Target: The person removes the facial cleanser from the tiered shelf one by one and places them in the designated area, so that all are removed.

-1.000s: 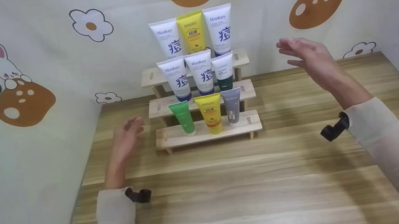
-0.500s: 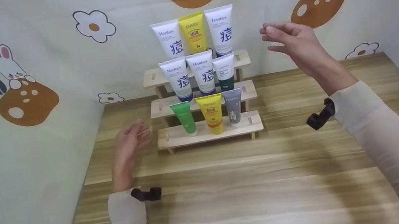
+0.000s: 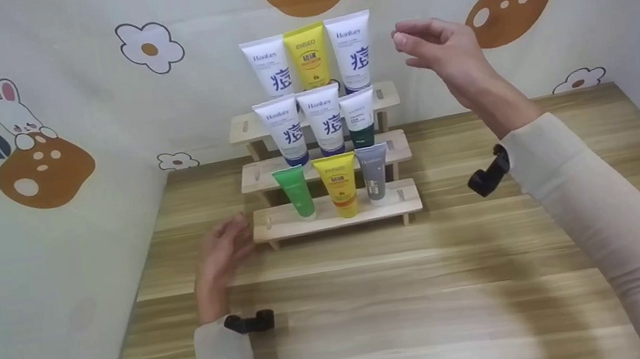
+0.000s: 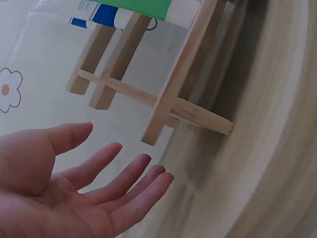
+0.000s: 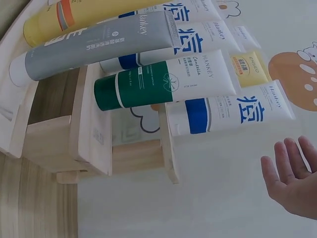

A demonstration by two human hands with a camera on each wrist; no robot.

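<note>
A three-tier wooden rack [image 3: 302,227] holds several squeeze tubes standing on their caps. My right hand [image 3: 444,50] is raised, fingers loosely bent and holding nothing, just right of the top tier's white tube with blue print [image 3: 352,49]. In the right wrist view that white tube [image 5: 233,111] lies nearest the fingertips, with a gap between. My left hand [image 3: 225,249] hovers by the rack's lower left corner, near the green tube [image 3: 296,193]. The left wrist view shows its relaxed, spread fingers [image 4: 141,198] beside the rack's wooden end [image 4: 163,114], palm bare.
Bottom tier also bears a yellow tube [image 3: 338,183] and a grey tube [image 3: 373,174]. Mid tier has two white tubes and a white-and-green tube [image 3: 359,118]. A patterned cloth wall [image 3: 204,95] stands close behind the rack, on a wood-grain table [image 3: 379,311].
My right hand has moved left and up toward the top tier. The left hand has shifted right and slightly nearer to me, to the rack's lower left corner. The tubes stay in place.
</note>
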